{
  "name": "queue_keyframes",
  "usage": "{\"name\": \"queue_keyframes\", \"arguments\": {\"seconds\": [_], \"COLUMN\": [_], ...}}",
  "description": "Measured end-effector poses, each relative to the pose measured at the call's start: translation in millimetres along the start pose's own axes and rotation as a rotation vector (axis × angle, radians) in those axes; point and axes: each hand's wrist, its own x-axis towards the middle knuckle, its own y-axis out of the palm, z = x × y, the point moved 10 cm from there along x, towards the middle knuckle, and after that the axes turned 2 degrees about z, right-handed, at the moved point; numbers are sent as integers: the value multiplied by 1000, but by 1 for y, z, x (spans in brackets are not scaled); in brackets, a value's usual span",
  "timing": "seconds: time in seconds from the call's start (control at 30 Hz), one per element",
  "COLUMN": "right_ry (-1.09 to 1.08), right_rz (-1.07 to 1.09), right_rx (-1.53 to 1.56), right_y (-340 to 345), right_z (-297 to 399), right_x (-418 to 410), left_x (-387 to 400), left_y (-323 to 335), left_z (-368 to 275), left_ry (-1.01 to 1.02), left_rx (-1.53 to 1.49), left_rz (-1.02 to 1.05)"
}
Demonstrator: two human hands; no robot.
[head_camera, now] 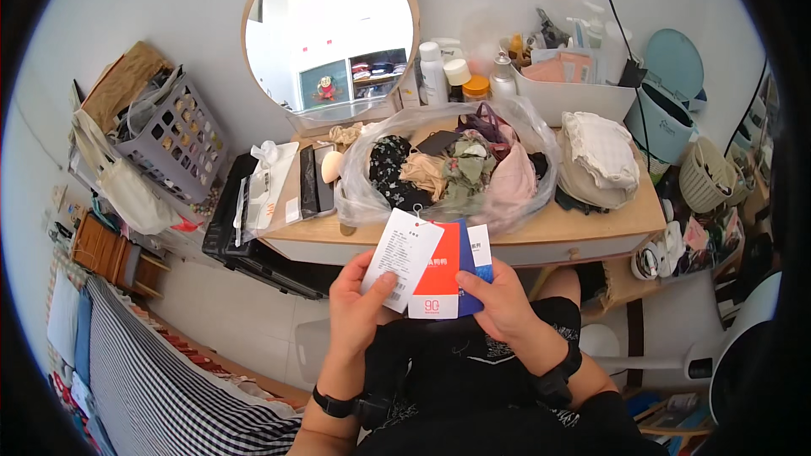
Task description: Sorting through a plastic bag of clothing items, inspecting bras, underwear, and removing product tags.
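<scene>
Several cardboard hang tags, joined by a cord at the top, are fanned out between my hands. My left hand [360,296] pinches the white printed tag [403,253] at its lower left edge. With its thumb on the front, my right hand [504,301] grips the blue tag [467,253] and a white-and-blue tag [483,254] behind it. The red-and-white tag [434,278] lies between them. Beyond the tags, an opened clear plastic bag [355,193] on the wooden dressing table [592,225] holds black floral, tan, green, pink and purple fabric items.
Folded cream cloth [599,152] lies right of the bag; plastic packaging [272,190] and a beige makeup sponge [331,166] lie left. Behind stand a round mirror [329,31], bottles [433,76] and a white bin [570,98]. A black case [231,228] is beside the table.
</scene>
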Motion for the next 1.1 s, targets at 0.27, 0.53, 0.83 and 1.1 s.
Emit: {"name": "queue_keyframes", "arguments": {"seconds": [0.27,0.53,0.83,1.1], "right_ry": [-99,-121,-213,-107], "right_rz": [-81,-137,-139,338], "right_rx": [-529,-96,-694,-1255], "right_y": [-15,-25,-26,7], "right_z": [24,3,29,33], "right_x": [-6,2,-9,-16], "left_x": [4,-8,-4,10], "left_y": [-13,28,1,-7], "left_z": [-20,40,16,-24], "left_ry": [13,-168,-25,-209], "left_rx": [352,81,507,0], "left_rz": [47,204,122,127]}}
